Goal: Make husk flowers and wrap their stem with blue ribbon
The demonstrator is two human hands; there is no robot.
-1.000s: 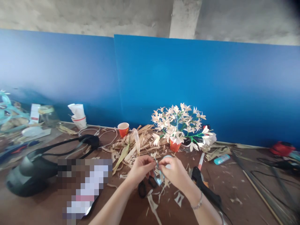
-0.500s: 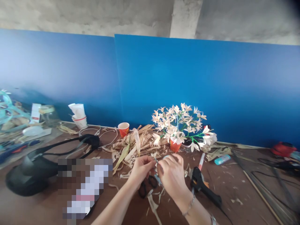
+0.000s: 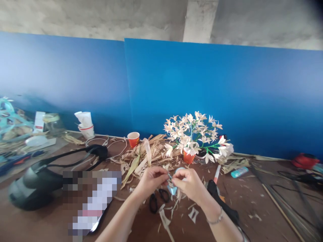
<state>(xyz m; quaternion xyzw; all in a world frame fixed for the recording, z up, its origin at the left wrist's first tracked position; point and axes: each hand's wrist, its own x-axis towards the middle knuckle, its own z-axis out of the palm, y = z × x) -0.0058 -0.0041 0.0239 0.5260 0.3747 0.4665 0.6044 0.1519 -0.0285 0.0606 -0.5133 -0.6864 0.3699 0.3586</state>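
My left hand (image 3: 152, 179) is closed in a pinch on a small pale flower (image 3: 166, 166), whose petals show just above the fingertips. Facing it, my right hand (image 3: 188, 183) pinches a thin light blue strip (image 3: 170, 175) close to the flower's base; the exact grip is partly hidden by the fingers. A light blue piece (image 3: 172, 190) shows below the fingertips. Black-handled scissors (image 3: 158, 200) lie under my hands among scraps. Just beyond, an orange-red cup (image 3: 188, 157) holds a bouquet of white flowers (image 3: 193, 131) on green stems.
Dried husks (image 3: 156, 148) pile behind my hands. A black glue gun (image 3: 219, 198) lies by my right forearm, near a light blue tube-like item (image 3: 239, 172). To the left are a pixelated phone-like object (image 3: 98, 205), a black bag-like object (image 3: 30, 191) and a red paper cup (image 3: 133, 139).
My right hand has turned and dropped its raised fingers, and its wrist has shifted right, partly covering the glue gun. My left hand stays nearly in place with the flower.
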